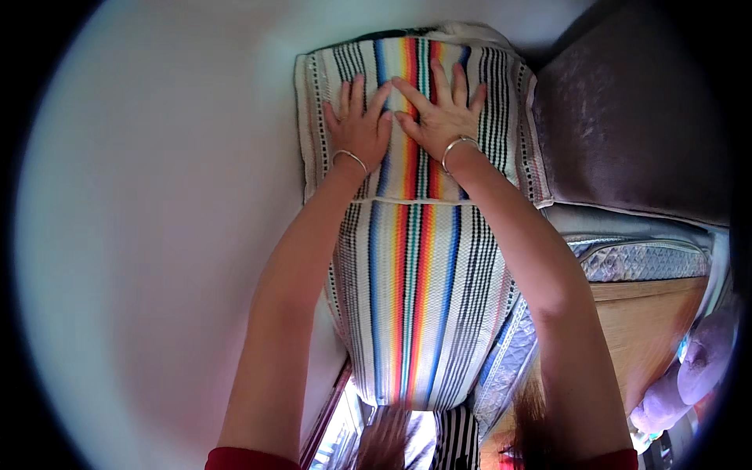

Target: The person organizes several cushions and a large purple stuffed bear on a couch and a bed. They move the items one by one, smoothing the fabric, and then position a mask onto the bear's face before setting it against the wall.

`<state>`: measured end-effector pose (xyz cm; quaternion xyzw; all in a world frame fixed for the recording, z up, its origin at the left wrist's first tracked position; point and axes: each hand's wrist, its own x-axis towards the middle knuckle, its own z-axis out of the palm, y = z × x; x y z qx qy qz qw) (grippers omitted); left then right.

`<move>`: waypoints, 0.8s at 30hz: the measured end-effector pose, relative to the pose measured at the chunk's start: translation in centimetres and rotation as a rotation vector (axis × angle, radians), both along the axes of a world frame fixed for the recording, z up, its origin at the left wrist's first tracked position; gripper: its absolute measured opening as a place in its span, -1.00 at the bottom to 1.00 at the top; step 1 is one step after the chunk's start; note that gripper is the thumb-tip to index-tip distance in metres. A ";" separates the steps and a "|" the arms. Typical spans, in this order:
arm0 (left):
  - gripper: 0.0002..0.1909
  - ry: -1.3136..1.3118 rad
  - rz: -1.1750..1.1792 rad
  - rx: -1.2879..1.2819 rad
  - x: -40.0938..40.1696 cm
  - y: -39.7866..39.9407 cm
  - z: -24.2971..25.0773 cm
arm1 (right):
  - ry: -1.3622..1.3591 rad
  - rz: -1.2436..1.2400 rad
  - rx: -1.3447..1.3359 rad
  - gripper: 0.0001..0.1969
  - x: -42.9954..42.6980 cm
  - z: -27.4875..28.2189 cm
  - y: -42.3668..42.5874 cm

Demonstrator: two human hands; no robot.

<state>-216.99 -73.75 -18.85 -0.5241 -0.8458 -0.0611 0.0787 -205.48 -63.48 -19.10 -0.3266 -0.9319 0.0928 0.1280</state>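
Observation:
A woven striped cover [417,282] in white, black, blue, yellow, red and green runs up the middle of the view. Its upper section lies over a cushion-like shape, divided from the long lower section by a pale seam or edge [420,201]. On that upper section, my left hand [361,126] rests flat with its fingers spread, a thin bracelet [351,155] at the wrist. My right hand [447,120] also lies palm down on the stripes, fingers apart, and wears a silvery bangle [451,154]. Both index fingertips nearly meet. Neither hand holds anything.
A pale wall [158,235] rises along the left side. To the right stands a dark grey-brown plush cushion [634,129], above quilted blue-grey fabric [646,261]. Wooden flooring [640,329] and a purple plush object [664,405] are at lower right; black-and-white striped cloth [457,437] is below.

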 end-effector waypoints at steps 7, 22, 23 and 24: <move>-0.50 -0.069 -0.075 0.007 -1.8 0.4 -1.4 | -0.169 -0.029 0.059 -0.47 0.1 2.7 -0.6; -0.36 -0.393 -0.018 -0.134 27.4 -27.2 5.4 | -0.215 -0.411 -0.283 -0.49 49.6 9.2 -34.5; -0.36 -0.405 -0.035 -0.147 29.2 -29.4 4.6 | -0.378 -0.425 -0.346 -0.49 52.1 8.2 -36.0; -0.34 -0.405 -0.033 -0.302 30.7 -30.8 3.4 | -0.370 -0.411 -0.314 -0.48 53.9 7.0 -36.6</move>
